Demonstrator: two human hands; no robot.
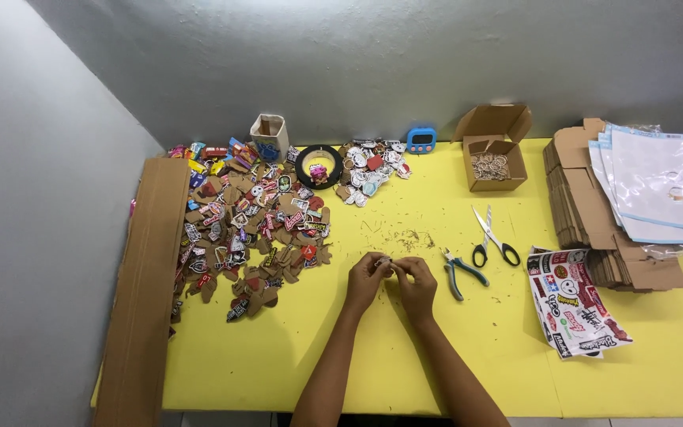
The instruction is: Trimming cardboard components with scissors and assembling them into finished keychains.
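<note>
Both hands' grip (391,267) pinching one tiny piece (385,262), near colourful sticker sheets (575,312).

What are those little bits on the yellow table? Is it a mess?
Yes, a bit. Small dark scraps lie scattered on the yellow table just beyond both hands, near the pliers and scissors. They look like loose trimmings. Nothing looks broken.

A yellow bench (405,348) carries a spread of stickers and cardboard cut-outs (250,225) far left of the scissors (493,237). Green-handled pliers (462,273) lie just left of them, a sticker sheet (575,304) right, an open box (493,154) behind.
</note>
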